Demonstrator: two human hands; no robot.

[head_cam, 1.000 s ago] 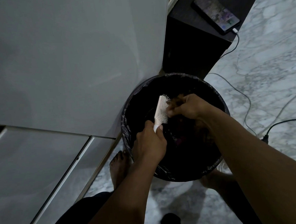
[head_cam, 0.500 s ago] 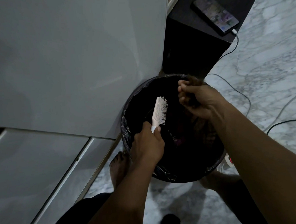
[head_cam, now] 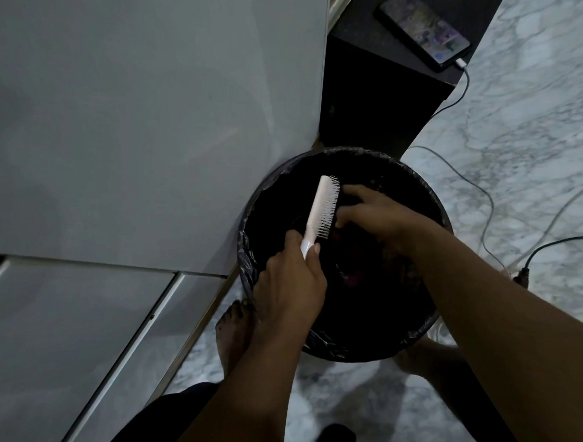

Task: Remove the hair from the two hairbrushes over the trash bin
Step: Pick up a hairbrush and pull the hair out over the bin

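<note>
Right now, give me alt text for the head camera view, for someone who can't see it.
Over a black-lined trash bin, a left hand grips a white hairbrush by its handle while the right hand puts its fingers to the bristles. A phone with a cable plugged in lies on a dark stand beyond.

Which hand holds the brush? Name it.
The left hand: it grips the white brush by the handle, over the bin. The right hand holds no brush; its fingers reach to the bristles.
</note>
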